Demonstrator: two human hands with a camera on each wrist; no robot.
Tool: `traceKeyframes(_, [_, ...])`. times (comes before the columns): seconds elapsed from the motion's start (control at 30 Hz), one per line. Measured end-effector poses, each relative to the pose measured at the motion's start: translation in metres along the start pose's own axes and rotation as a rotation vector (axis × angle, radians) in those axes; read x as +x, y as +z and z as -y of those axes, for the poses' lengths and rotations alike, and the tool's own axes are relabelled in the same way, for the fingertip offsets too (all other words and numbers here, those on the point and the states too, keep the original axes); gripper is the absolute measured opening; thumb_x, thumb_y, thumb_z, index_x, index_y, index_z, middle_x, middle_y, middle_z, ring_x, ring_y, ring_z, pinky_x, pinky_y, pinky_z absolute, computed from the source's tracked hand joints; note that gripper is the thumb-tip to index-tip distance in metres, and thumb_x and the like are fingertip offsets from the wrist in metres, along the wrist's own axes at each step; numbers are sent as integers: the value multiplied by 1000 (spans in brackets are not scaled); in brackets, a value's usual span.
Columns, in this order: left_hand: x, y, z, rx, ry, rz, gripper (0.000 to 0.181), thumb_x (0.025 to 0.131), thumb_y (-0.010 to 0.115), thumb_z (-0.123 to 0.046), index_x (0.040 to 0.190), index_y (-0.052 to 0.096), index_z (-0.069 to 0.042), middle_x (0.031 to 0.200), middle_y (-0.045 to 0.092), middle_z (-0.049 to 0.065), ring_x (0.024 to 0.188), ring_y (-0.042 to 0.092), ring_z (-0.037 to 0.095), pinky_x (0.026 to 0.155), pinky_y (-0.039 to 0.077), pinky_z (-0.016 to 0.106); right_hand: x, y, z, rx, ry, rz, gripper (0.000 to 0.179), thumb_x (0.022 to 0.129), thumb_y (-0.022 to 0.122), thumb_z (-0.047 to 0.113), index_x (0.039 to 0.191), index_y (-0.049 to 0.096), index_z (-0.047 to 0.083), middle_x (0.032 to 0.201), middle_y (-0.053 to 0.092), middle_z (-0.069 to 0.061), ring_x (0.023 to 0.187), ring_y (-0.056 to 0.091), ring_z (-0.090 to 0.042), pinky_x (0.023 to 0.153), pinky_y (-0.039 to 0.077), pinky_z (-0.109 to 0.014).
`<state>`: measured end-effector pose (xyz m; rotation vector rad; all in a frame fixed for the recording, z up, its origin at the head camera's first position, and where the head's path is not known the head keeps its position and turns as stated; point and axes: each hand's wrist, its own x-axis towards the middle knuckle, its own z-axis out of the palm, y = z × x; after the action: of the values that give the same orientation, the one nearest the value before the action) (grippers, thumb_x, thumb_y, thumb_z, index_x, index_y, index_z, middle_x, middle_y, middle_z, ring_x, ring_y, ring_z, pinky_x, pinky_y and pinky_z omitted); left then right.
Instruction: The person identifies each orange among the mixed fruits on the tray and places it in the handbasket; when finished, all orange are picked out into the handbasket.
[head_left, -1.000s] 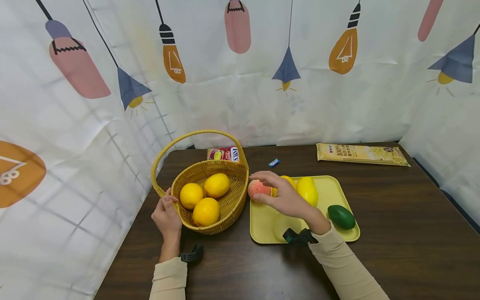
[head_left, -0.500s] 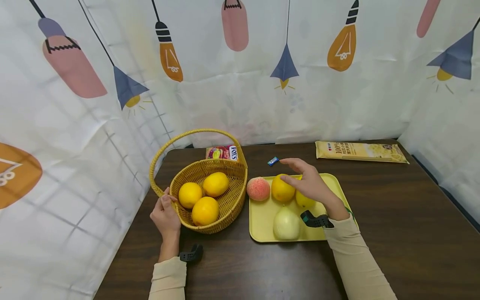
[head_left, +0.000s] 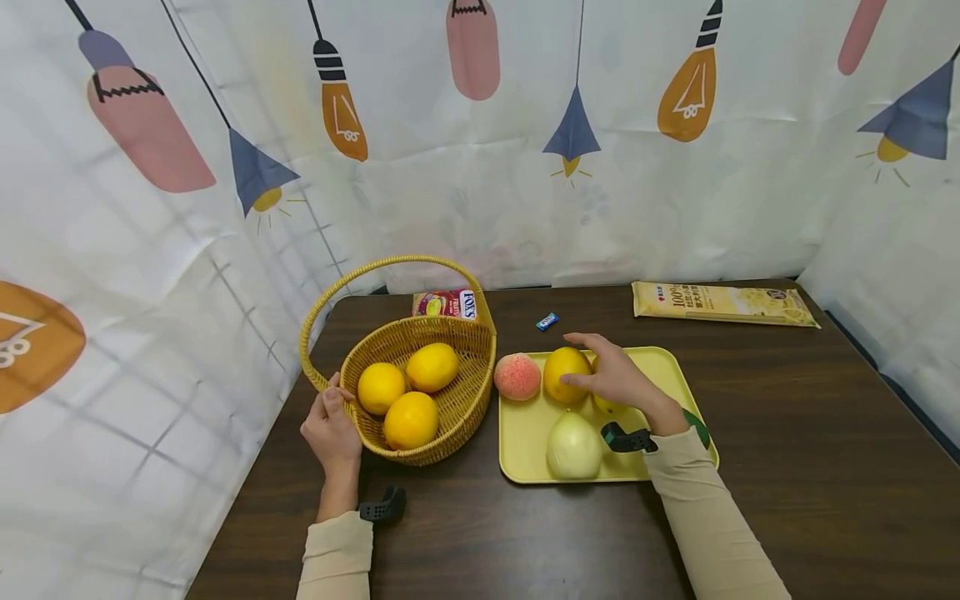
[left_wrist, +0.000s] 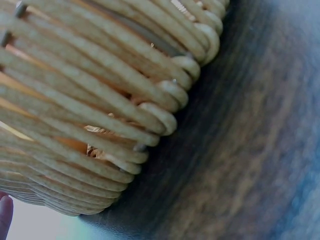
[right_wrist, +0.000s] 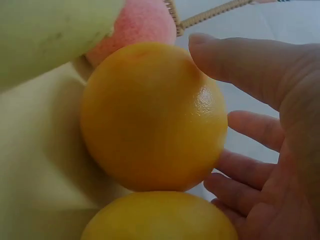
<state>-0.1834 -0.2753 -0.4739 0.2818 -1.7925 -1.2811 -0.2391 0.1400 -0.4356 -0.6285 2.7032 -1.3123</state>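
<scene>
My left hand (head_left: 332, 429) grips the side of a yellow wicker basket (head_left: 468, 417) where its arched handle begins. Inside the basket lie two oranges (head_left: 411, 421) and a lemon (head_left: 432, 368). In the left wrist view the woven basket wall (left_wrist: 85, 95) fills the upper left. My right hand (head_left: 618, 379) is around another orange (right_wrist: 150, 120) on the yellow tray (head_left: 517, 475), thumb on the near side, fingers spread on the far side. A peach (head_left: 517, 377) sits left of this orange, a pale green pomelo (head_left: 573, 447) in front. An oblong yellow fruit (right_wrist: 160, 220) is partly hidden under the hand.
A dark green fruit (head_left: 697, 427) shows partly behind the right wrist. Behind the basket is a Fox's candy packet (head_left: 446, 304). A small blue wrapped candy (head_left: 547, 322) lies beyond the tray, and a long yellow pasta packet (head_left: 723, 305) lies at the back right.
My right hand has moved right from over the peach, then down to the orange on the tray. The left hand keeps its grip on the basket.
</scene>
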Motion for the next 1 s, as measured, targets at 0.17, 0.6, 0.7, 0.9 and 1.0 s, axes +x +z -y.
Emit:
traceKeyframes(0.17, [1,1,-1,-11,-9,-7,52,104,47,-34,72,61,5,117,69,17,104,65,33,63,43,12,0,3,1,-36,-26,17,75,84,77,33,145,43,5,145,46,-16,121,50,-34,99,41,-52])
traceKeyframes(0.6, [-1,0,-3,-21,4,-6,54,103,47,-36,73,62,7,117,68,18,102,63,41,56,39,11,1,5,3,-179,34,58,86,82,77,43,147,39,3,135,54,-17,109,54,-32,89,46,-47])
traceKeyframes(0.7, [0,0,-2,-8,1,-11,54,103,47,-36,72,61,6,116,69,17,104,64,40,58,40,10,2,6,3,-217,34,62,86,81,77,43,148,39,3,132,55,-17,110,53,-33,89,45,-47])
traceKeyframes(0.9, [0,0,0,12,2,-11,53,104,46,-35,72,61,4,117,69,16,106,63,39,70,42,11,1,8,3,-232,28,59,87,80,79,41,147,39,3,134,55,-17,111,55,-33,90,46,-49])
traceKeyframes(1.0, [-1,1,-1,7,5,-12,55,103,46,-39,71,61,3,116,70,15,105,63,40,70,42,11,1,8,2,-225,26,57,88,79,80,41,147,39,4,135,55,-16,109,56,-32,90,46,-48])
